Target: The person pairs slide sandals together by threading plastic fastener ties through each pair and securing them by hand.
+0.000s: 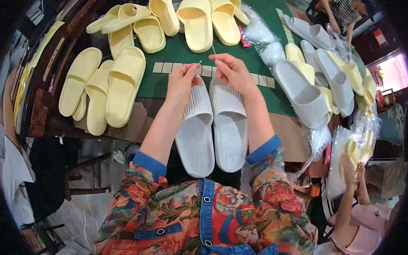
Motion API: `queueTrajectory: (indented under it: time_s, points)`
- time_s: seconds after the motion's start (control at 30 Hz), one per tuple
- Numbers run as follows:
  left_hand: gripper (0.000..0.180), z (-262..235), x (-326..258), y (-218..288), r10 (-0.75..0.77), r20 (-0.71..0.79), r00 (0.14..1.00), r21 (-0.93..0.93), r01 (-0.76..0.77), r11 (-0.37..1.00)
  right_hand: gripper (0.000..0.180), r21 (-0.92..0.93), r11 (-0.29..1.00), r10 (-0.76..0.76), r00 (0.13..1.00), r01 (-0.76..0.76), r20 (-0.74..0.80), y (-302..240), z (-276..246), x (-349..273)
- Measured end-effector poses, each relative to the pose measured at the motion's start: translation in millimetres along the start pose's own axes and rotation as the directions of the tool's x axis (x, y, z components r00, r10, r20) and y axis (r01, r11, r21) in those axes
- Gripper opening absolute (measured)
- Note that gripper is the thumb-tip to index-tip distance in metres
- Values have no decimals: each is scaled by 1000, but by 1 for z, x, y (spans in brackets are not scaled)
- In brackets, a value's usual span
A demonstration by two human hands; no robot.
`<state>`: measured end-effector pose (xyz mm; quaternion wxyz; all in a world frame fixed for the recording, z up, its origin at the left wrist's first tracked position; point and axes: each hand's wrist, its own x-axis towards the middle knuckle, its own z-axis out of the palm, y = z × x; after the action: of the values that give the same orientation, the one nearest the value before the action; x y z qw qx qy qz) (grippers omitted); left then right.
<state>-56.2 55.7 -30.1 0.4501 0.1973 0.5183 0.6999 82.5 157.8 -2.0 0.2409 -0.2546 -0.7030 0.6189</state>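
Two pale grey slide sandals lie side by side at the table's near edge, the left sandal (195, 131) and the right sandal (230, 128), heels toward me. My left hand (182, 82) hovers over the toe end of the left one, fingers pinched. My right hand (233, 71) is above the toe of the right one, thumb and fingers also pinched. Something very thin, perhaps a thread or tag, seems held between the two hands; it is too small to tell.
Several pale yellow sandals (120, 86) cover the left and far side of the green table (160, 83). Grey sandals (302, 92) and clear plastic bags (261, 33) lie at the right. A person in pink (360, 209) at the lower right handles bagged yellow sandals (354, 148).
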Motion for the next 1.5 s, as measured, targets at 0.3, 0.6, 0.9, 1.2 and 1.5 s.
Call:
queueTrajectory:
  time_s: [0.3,0.6,0.9,1.2,1.5]
  points:
    - [16,-4,12,6,40,132,991,-95,-28,995,16,-37,988,-156,983,153,-93,4,2,1]
    - [13,-2,35,14,82,291,953,-27,-77,997,13,-31,986,-168,942,166,-292,6,7,-3]
    - [17,5,28,14,126,259,958,-38,-120,992,11,-162,969,-223,941,186,-255,1,8,-6]
    - [20,1,28,13,128,253,959,-19,-127,992,10,-205,970,-180,952,130,-247,2,12,-4]
    - [20,1,25,13,128,284,950,-27,-125,992,16,-256,957,-206,939,136,-273,3,10,-4]
